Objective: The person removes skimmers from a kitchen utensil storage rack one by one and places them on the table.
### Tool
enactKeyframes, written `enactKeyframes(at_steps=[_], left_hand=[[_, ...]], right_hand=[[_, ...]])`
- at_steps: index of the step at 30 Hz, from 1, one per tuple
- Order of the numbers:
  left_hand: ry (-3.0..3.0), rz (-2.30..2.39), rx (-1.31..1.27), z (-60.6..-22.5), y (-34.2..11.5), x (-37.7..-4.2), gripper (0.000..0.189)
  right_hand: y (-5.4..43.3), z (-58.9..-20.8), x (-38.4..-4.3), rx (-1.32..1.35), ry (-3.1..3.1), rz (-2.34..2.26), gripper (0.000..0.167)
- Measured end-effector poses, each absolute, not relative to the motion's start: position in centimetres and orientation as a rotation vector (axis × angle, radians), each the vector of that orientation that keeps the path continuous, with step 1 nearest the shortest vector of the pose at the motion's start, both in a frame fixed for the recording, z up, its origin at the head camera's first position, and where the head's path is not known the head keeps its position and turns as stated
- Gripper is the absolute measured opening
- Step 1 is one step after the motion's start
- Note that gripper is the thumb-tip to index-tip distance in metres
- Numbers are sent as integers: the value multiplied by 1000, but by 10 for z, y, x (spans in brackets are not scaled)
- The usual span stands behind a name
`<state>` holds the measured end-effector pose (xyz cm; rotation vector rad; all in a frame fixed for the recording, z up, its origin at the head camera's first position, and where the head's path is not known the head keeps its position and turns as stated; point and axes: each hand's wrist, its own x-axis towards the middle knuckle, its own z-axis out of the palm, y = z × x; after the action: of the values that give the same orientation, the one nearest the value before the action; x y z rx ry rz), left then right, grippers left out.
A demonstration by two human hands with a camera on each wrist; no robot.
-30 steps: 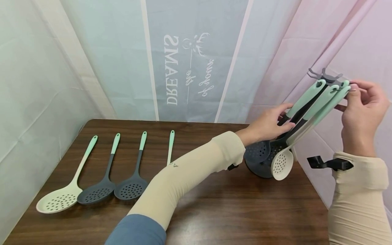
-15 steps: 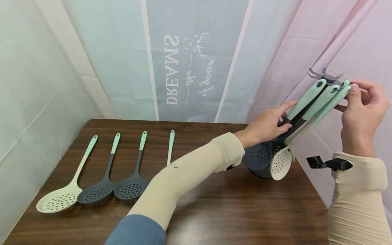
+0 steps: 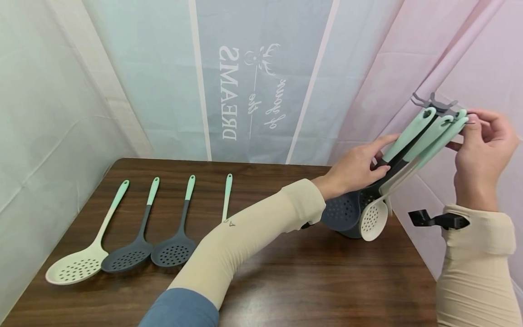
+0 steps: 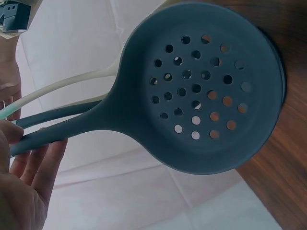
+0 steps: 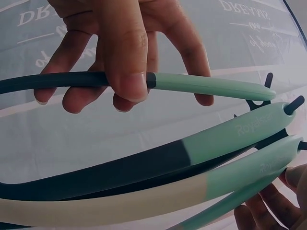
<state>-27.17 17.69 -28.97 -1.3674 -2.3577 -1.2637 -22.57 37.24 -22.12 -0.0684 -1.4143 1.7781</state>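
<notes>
My left hand [image 3: 353, 165] pinches the dark lower handle of a slotted skimmer [image 4: 129, 117] between thumb and fingers. This skimmer's mint upper handle [image 5: 192, 85] reaches up to a hook of the dark utensil stand [image 3: 438, 105]. Its broad perforated head hangs over the stand's base, which it mostly hides. At the top of the stand, my right hand [image 3: 486, 152] pinches by the hook and the mint handle ends. A cream slotted spoon [image 3: 373, 221] hangs in front, and another dark utensil [image 5: 144, 158] hangs beside it.
On the wooden table [image 3: 318, 281] at left lie a cream skimmer [image 3: 79, 268], a dark skimmer [image 3: 128, 257] and a second dark skimmer [image 3: 174, 250]. Near them a mint-handled utensil [image 3: 228, 193] is partly covered by the left sleeve. Curtains [image 3: 163, 81] stand behind the table.
My left hand has shifted slightly, and the dark skimmer's head has swung left and outward, covering more of the stand's base. My right hand stays at the stand's top.
</notes>
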Motion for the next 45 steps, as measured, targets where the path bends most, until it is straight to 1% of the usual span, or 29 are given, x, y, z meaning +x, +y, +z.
enactKeyframes(at_steps=[19, 31, 45], left_hand=[[-2317, -1415, -1284, -294, 176, -260, 69], [-2215, -1536, -1300, -293, 171, -254, 68], [-2161, -1633, -1239, -291, 153, -250, 67]], right_hand=[[371, -222, -221, -75, -1409, 1812, 9], [369, -223, -220, -65, -1405, 1800, 9], [366, -224, -215, -93, -1417, 1771, 10]])
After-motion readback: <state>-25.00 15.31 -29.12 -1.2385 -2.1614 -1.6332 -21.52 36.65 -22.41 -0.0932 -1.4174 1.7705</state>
